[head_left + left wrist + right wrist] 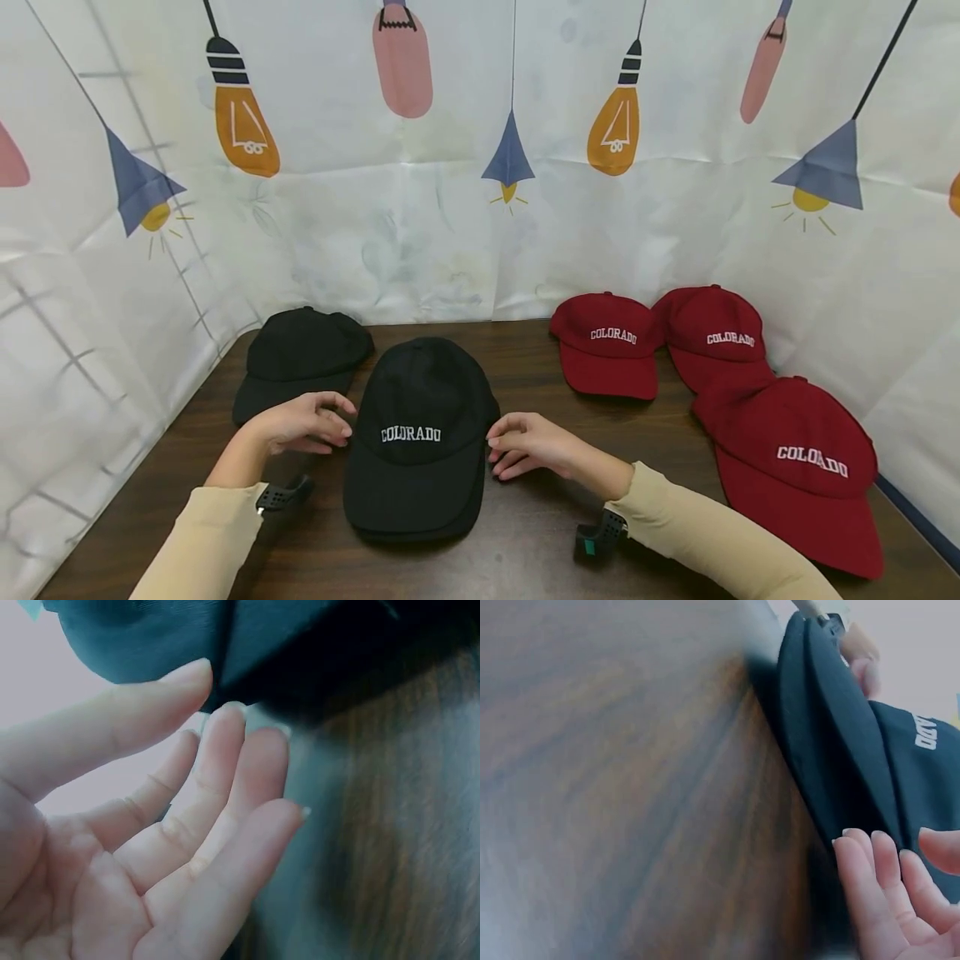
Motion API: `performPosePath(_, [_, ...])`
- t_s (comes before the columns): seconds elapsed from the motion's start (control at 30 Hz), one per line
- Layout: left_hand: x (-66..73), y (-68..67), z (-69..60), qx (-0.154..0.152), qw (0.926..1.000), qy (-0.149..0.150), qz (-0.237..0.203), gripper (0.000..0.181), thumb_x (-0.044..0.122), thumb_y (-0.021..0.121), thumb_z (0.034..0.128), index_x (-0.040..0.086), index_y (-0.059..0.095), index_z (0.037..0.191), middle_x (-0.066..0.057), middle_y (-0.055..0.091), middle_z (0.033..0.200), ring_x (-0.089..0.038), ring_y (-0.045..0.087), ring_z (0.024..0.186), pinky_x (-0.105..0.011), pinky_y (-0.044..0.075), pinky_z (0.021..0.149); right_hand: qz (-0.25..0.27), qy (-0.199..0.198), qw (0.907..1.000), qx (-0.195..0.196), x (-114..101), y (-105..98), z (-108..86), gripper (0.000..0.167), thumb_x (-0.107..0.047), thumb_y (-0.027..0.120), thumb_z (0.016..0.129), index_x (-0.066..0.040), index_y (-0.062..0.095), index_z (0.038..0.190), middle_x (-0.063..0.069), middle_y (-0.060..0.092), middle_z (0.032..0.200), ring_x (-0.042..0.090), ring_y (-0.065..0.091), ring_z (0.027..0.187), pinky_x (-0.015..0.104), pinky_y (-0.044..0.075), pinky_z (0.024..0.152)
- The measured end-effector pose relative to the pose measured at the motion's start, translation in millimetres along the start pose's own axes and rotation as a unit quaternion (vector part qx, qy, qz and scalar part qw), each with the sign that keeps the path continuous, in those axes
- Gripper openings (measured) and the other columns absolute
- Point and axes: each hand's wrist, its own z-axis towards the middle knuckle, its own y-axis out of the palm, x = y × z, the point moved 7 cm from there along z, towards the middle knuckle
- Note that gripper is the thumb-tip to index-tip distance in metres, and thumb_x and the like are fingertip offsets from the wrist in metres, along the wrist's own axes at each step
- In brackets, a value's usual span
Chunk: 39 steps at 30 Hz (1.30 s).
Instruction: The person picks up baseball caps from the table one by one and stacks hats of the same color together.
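Observation:
A black COLORADO cap (420,400) lies at the middle of the table, its brim toward me. Beneath it the edge of a second black brim (420,534) shows, so the caps are stacked. My left hand (306,423) is at the left side of the stack, fingers loosely bent with nothing between them. On the right side, my right hand (534,446) has its fingertips at the cap's edge; whether they touch it I cannot tell. The right wrist view shows the two brims (840,727) one over the other beside relaxed fingers (889,870).
Another black cap (303,354) lies behind my left hand. Three red COLORADO caps sit on the right: a back one (607,342), one beside it (716,333), and a nearer one (798,467) by my right sleeve. A patterned white curtain (450,233) surrounds the brown table (600,417).

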Motion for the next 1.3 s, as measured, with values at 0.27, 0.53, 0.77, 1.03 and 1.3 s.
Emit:
performPosePath(0.27, [15.9, -32.5, -14.3, 0.051, 0.9983, 0.025, 0.016, 0.048, 0.010, 0.064, 0.1014, -0.015, 0.044, 0.137, -0.010, 0.073, 0.109, -0.021, 0.071, 0.096, -0.037, 0.059, 0.084, -0.033, -0.051, 0.9981, -0.008, -35.6, 6.8, -1.2, 0.026, -0.004, 0.061, 0.101, 0.014, 0.060, 0.119, 0.012, 0.068, 0.092, 0.021, 0.071, 0.081, 0.042, 0.061, 0.082])
performPosePath(0.53, [45.8, -63.4, -17.2, 0.097, 0.9921, 0.051, 0.061, 0.053, 0.018, 0.060, 0.1052, -0.015, 0.042, 0.142, -0.023, 0.066, 0.124, -0.027, 0.070, 0.104, -0.034, 0.058, 0.087, -0.024, -0.104, 0.9937, -0.035, -78.2, 39.1, 11.6, 0.024, -0.001, 0.060, 0.101, 0.013, 0.061, 0.121, 0.011, 0.068, 0.093, 0.019, 0.071, 0.082, 0.043, 0.060, 0.083])
performPosePath(0.77, [40.1, -99.8, -16.3, 0.140, 0.9857, 0.047, 0.081, 0.051, 0.017, 0.058, 0.1063, -0.016, 0.044, 0.141, -0.006, 0.071, 0.112, -0.012, 0.070, 0.094, -0.028, 0.058, 0.083, -0.011, -0.134, 0.9877, -0.080, -95.1, 86.7, 36.1, 0.030, -0.001, 0.059, 0.102, 0.014, 0.059, 0.128, 0.021, 0.070, 0.101, 0.015, 0.070, 0.083, 0.041, 0.060, 0.084])
performPosePath(1.03, [27.5, -129.5, -23.4, 0.180, 0.9805, 0.058, 0.055, 0.046, 0.013, 0.052, 0.1083, -0.021, 0.043, 0.138, 0.009, 0.068, 0.102, 0.000, 0.068, 0.087, -0.022, 0.057, 0.077, 0.029, -0.131, 0.9876, -0.081, -104.8, 139.6, 66.6, 0.034, 0.001, 0.056, 0.104, 0.004, 0.059, 0.137, 0.023, 0.068, 0.123, 0.027, 0.073, 0.098, 0.037, 0.060, 0.085])
performPosePath(1.3, [9.7, -151.5, -30.2, 0.230, 0.9711, 0.065, 0.002, 0.036, 0.016, 0.044, 0.1106, -0.008, 0.054, 0.135, 0.020, 0.066, 0.093, 0.006, 0.067, 0.084, -0.019, 0.057, 0.076, 0.063, -0.100, 0.9929, -0.013, -111.2, 169.2, 101.7, 0.037, -0.001, 0.056, 0.104, -0.002, 0.057, 0.141, 0.013, 0.070, 0.122, 0.029, 0.071, 0.106, 0.039, 0.058, 0.088])
